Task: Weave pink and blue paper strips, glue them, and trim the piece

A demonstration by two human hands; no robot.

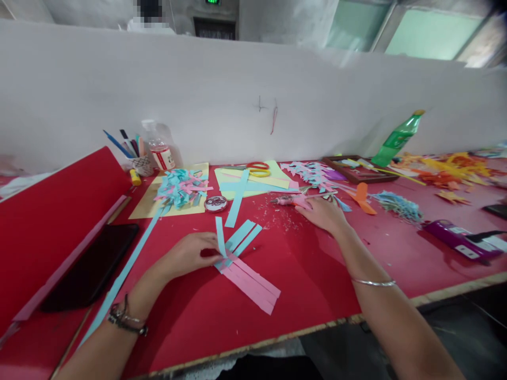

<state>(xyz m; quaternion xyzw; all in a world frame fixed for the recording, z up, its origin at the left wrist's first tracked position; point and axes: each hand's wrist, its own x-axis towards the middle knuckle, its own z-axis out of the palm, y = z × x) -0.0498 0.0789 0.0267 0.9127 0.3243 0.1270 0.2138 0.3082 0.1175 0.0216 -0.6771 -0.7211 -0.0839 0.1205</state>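
Observation:
My left hand (190, 257) pinches blue paper strips (240, 238) where they cross pink paper strips (253, 286) on the red tabletop (190, 327). One blue strip bends upward beside my fingertips. Further right, my right hand (322, 214) is closed around a pink glue gun (292, 201) lying low over the table, its nozzle pointing left. Small pale scraps (273, 216) are scattered near the nozzle. Behind my left hand, a loose blue strip (237, 200) reaches toward scissors with red and yellow handles (259, 169).
A pile of curled blue and pink paper (180, 187) lies beside a round tin (216, 203). At left are a black tablet (91, 266), a pen cup (141, 165) and a clear bottle (160, 148). To the right are a green bottle (398, 140), a brown tray (380, 174) and a purple device (459, 240).

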